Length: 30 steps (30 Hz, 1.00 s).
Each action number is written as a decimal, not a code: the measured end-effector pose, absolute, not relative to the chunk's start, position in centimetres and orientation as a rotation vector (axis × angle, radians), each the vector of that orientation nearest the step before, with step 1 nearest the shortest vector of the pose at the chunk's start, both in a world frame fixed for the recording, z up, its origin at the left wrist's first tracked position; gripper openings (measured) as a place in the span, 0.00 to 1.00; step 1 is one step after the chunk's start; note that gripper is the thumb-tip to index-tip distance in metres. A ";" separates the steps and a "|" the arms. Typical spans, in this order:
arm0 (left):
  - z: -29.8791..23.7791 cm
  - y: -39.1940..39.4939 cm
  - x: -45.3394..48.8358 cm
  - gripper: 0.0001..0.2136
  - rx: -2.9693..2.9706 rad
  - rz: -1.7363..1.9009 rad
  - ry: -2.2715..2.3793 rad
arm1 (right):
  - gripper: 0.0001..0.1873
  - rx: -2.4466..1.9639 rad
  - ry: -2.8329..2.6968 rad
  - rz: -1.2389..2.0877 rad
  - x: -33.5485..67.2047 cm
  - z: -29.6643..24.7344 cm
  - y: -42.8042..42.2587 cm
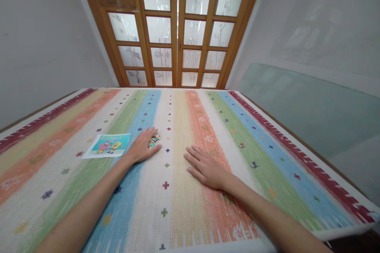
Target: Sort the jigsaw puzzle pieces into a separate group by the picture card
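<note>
Puzzle pieces [154, 139] — left hand [143, 147] touching.

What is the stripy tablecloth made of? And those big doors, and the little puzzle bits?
The tablecloth looks like woven fabric with a matte finish; a fine thread grid shows in the stripes. The doors seem to be varnished wood, brown and slightly shiny, with frosted glass panes bearing faint plant shapes. The puzzle bits are probably printed cardboard, but they are too small to be sure.

I am seeing the cloth [178, 205] running in red, yellow, orange, green, blue and cream stripes, dotted with crosses, a turquoise, pink and yellow card [108, 145], and multicoloured pieces [154, 139].
</note>
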<state>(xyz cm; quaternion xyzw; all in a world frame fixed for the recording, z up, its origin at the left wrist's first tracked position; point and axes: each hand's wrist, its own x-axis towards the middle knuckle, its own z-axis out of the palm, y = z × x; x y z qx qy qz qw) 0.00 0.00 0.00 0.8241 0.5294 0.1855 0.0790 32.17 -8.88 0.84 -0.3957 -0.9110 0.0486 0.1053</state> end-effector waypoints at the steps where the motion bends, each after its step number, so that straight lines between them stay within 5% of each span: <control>1: -0.1 0.1 0.0 0.37 2.475 0.540 1.594 | 0.29 -1.165 -2.680 0.142 32.2 0.8 -8.9; 30: 0.4 -10.0 9.1 0.25 2.832 0.361 0.821 | 0.21 -0.978 -2.427 0.093 33.3 1.2 -8.2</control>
